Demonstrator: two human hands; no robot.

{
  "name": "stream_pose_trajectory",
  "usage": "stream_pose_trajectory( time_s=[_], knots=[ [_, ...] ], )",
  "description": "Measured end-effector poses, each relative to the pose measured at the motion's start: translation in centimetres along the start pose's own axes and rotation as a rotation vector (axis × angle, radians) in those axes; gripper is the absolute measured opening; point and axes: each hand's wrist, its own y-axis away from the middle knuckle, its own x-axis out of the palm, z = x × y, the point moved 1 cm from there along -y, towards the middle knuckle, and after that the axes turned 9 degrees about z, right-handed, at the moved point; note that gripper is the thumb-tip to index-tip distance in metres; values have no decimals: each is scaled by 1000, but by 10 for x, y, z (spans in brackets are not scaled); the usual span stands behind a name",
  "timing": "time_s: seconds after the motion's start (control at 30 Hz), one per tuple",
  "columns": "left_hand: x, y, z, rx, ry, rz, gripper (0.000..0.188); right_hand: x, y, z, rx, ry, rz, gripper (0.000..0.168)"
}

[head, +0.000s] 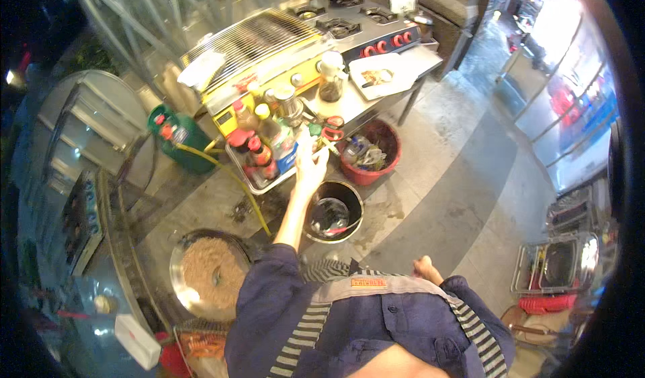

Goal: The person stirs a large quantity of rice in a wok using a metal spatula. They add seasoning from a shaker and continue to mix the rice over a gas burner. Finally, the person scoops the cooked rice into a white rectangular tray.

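My left hand (310, 165) reaches over the near edge of a metal tray (262, 189) of sauce bottles. Its thumb and fingers are apart, close to a green cap (315, 129) and red-handled scissors (332, 128); I cannot tell whether it touches either. Glare washes out the fingertips. In the tray stand a red-capped sauce bottle (259, 151), a yellow-capped bottle (267, 121) and a blue packet (288, 160). My right hand (426, 269) hangs by my right side with curled fingers, and nothing shows in it.
Below my left arm stands a dark pot (356, 201), beside a red tub (370, 175) of waste. A grill (257, 35), gas burners (340, 26) and a white food tray (360, 70) are ahead. A green gas cylinder (189, 136) with a yellow hose and a steel basin (176, 272) are left.
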Motion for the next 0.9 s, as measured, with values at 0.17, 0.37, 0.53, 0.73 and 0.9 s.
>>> stream_pose_trajectory(
  time_s=[0.17, 0.37, 0.53, 0.73, 0.9],
  knots=[
    [28, -95, 2, -64, 122, 77, 56, -10, 35, -16, -109, 261, -110, 24],
    [98, -163, 53, -245, 153, 184, 50, -16, 70, -3, -54, -65, -239, 24],
    [138, -193, 34, -440, 481, 275, 43, -21, 96, -54, 78, -137, -341, 22],
    [146, -233, 64, -473, 976, -153, 25, -31, 90, -129, 42, -94, -389, 21],
    [132, -204, -21, -621, 474, -124, 30, -61, 64, -195, 158, -350, -188, 23]
  ],
)
